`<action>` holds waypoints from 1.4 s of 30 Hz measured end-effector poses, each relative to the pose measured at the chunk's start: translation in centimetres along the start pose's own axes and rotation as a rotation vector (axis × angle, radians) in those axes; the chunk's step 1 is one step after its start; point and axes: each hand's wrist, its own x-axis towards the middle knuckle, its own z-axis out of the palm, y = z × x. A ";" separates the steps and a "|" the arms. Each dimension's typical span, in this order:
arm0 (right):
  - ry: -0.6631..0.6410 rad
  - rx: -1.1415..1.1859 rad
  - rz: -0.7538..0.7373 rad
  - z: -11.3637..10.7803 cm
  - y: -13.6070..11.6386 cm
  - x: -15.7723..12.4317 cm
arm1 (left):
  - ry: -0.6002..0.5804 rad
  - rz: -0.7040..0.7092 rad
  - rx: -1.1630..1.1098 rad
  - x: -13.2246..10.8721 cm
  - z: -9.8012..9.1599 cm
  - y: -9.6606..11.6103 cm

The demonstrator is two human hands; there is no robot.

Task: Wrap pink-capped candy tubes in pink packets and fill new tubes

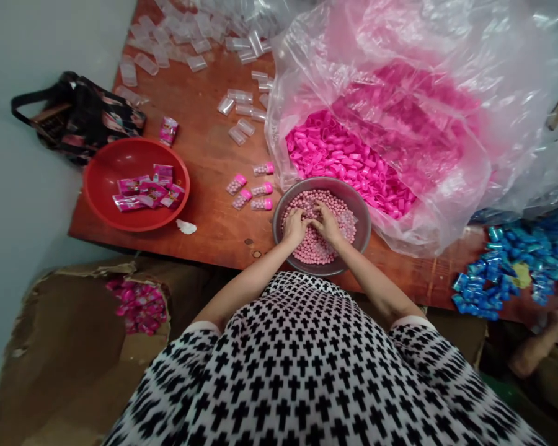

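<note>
Both of my hands are down in a grey bowl (363,214) filled with small pink balls (309,251). My left hand (296,225) is closed, its fingers curled among the balls. Close beside it, my right hand (327,223) has its fingers bent toward the left one, the fingertips nearly meeting. Whatever they hold between them is too small and too hidden to name. A clear piece of plastic (348,218) lies on the balls at the bowl's right. Just left of the bowl, several small clear bottles with pink caps (261,189) lie on the table, with pale balls inside.
A big plastic bag of pink caps (348,158) lies behind the bowl. Clear empty tubes (240,96) are strewn at the back. To the left are a red bowl (95,198) of pink packets and a bag (93,114). Blue packets (493,272) and another person's arm (539,344) are at right.
</note>
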 end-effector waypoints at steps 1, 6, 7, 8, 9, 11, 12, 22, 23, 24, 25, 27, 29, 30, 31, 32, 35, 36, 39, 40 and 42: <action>0.015 -0.001 0.004 0.0 -0.1 -0.2 | -0.008 0.022 0.004 0.0 -0.2 0.0; -0.043 0.020 -0.083 -1.4 -1.3 -1.1 | -0.078 0.161 -0.094 -0.1 -1.3 -0.1; -0.068 0.012 -0.123 -1.8 -1.7 -1.3 | -0.103 0.187 -0.150 -0.2 -1.5 -0.1; -0.097 0.003 -0.165 -2.3 -2.0 -1.4 | -0.128 0.204 -0.206 -0.3 -1.8 -0.1; -0.130 -0.004 -0.204 -2.8 -2.4 -1.5 | -0.151 0.211 -0.254 -0.4 -2.1 -0.1; -0.178 -0.013 -0.268 -3.6 -2.9 -1.8 | -0.185 0.214 -0.304 -0.5 -2.7 -0.2; -0.188 -0.018 -0.293 -4.0 -3.1 -1.9 | -0.192 0.214 -0.311 -0.5 -3.0 -0.2; -0.275 -0.148 -0.379 -6.5 -5.0 -2.4 | -0.277 0.372 -0.278 0.6 -5.3 1.2; -0.278 -0.160 -0.362 -6.9 -5.0 -2.5 | -0.261 0.358 -0.278 0.7 -5.3 1.2; -0.274 -0.175 -0.338 -7.4 -4.8 -2.6 | -0.240 0.326 -0.283 0.7 -5.3 1.1; -0.245 -0.191 -0.301 -8.1 -4.4 -2.5 | -0.224 0.278 -0.299 0.7 -5.3 0.9; -0.075 -0.236 -0.171 -10.0 -3.2 -1.9 | -0.224 0.160 -0.381 0.6 -5.0 0.6; 0.228 -0.297 0.021 -12.3 -1.6 -0.4 | -0.260 0.066 -0.516 0.3 -4.5 0.6; 0.389 -0.340 0.119 -13.5 -0.7 0.5 | -0.281 0.039 -0.581 0.1 -4.3 0.8; 0.484 -0.381 0.195 -14.6 0.1 1.6 | -0.298 0.025 -0.632 0.0 -4.1 1.1; 0.543 -0.425 0.261 -15.5 0.9 2.6 | -0.304 0.017 -0.663 -0.2 -3.9 1.4; 0.534 -0.529 0.396 -17.0 2.3 5.4 | -0.293 -0.008 -0.674 -0.4 -3.7 2.6; 0.511 -0.547 0.432 -17.2 2.5 6.0 | -0.287 -0.016 -0.672 -0.4 -3.7 2.9; 0.471 -0.551 0.522 -17.2 2.7 6.7 | -0.274 -0.022 -0.679 -0.2 -4.0 3.5; 0.471 -0.546 0.540 -17.3 2.6 6.6 | -0.268 -0.021 -0.690 -0.1 -4.1 3.7; 0.491 -0.529 0.534 -17.3 2.1 5.9 | -0.261 -0.020 -0.732 0.1 -4.2 4.3</action>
